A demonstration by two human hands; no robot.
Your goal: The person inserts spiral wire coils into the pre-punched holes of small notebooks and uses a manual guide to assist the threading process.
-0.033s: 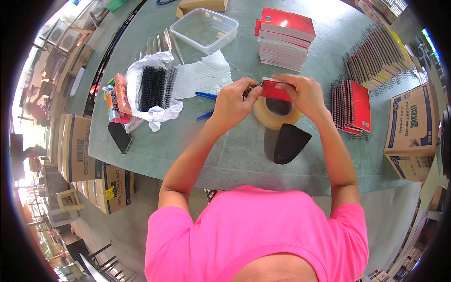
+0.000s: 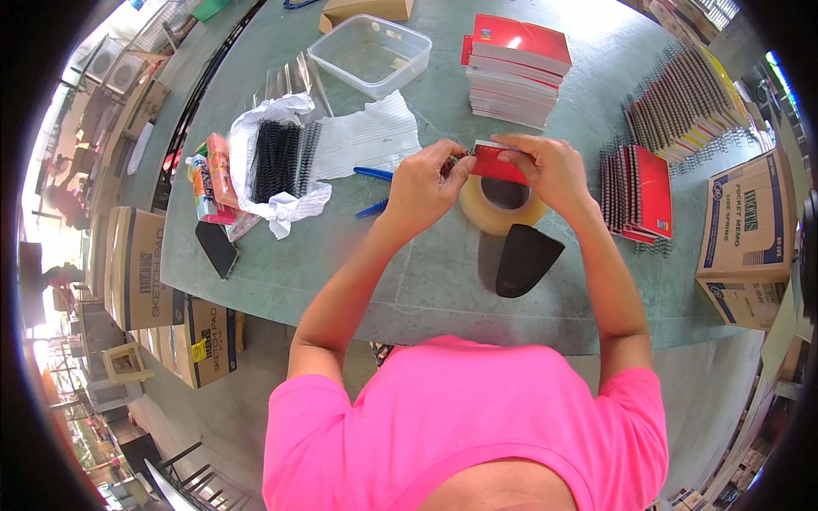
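My right hand point(image 2: 554, 175) grips a small red-covered notebook point(image 2: 494, 168), thumb on its cover and fingers behind it. At the notebook's left edge, my left hand point(image 2: 426, 183) is closed in a pinch on a dark spiral coil point(image 2: 454, 162), mostly hidden by the fingers. The notebook is held over a wide roll of tape point(image 2: 492, 215). Close to the roll lies a black wedge-shaped piece point(image 2: 528, 262). Beside my left wrist, a tool with blue handles point(image 2: 373, 208) is partly covered. Farther left, black spiral coils point(image 2: 279, 162) rest on crumpled white paper point(image 2: 285, 209).
A stack of red-covered booklets point(image 2: 515, 81) stands ahead. To the right are spiral-bound red notebooks point(image 2: 652, 183), a tall coil-bound stack point(image 2: 690, 106) and a cardboard box point(image 2: 741, 230). A clear plastic tub point(image 2: 371, 55) sits far left of centre; a black phone-like slab point(image 2: 218, 249) lies near the left edge.
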